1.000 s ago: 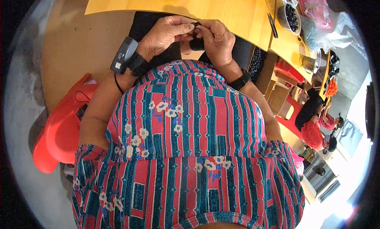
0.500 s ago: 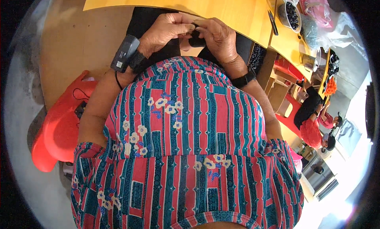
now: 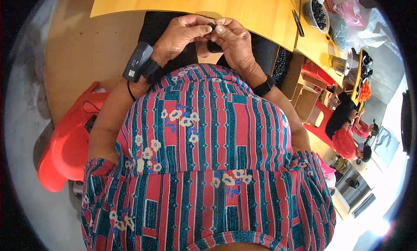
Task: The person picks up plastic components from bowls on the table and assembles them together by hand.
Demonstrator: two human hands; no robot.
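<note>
Both my hands meet at the front edge of the yellow table (image 3: 256, 10), above my lap. A small black piece (image 3: 212, 27) sits between the fingertips, partly covered; its exact kind is too small to make out. My left hand (image 3: 182, 36) is closed, with thumb and forefinger pinching the piece from the left. From the other side, the thumb and forefinger of my right hand (image 3: 236, 41) close in at the same piece. Another black object (image 3: 213, 47) shows just below the fingers, partly hidden by my right hand.
At the right, a clear tub (image 3: 308, 16) holds many small black rings. Beside it lie a slim black tool (image 3: 298, 23) and a pink plastic bag (image 3: 345, 8). A red chair (image 3: 67, 146) stands at the left. Farther right, a person in red (image 3: 345, 142) sits at work.
My right hand has turned and its fingers have shifted, so the small black piece shows more plainly. My left hand stays nearly in place.
</note>
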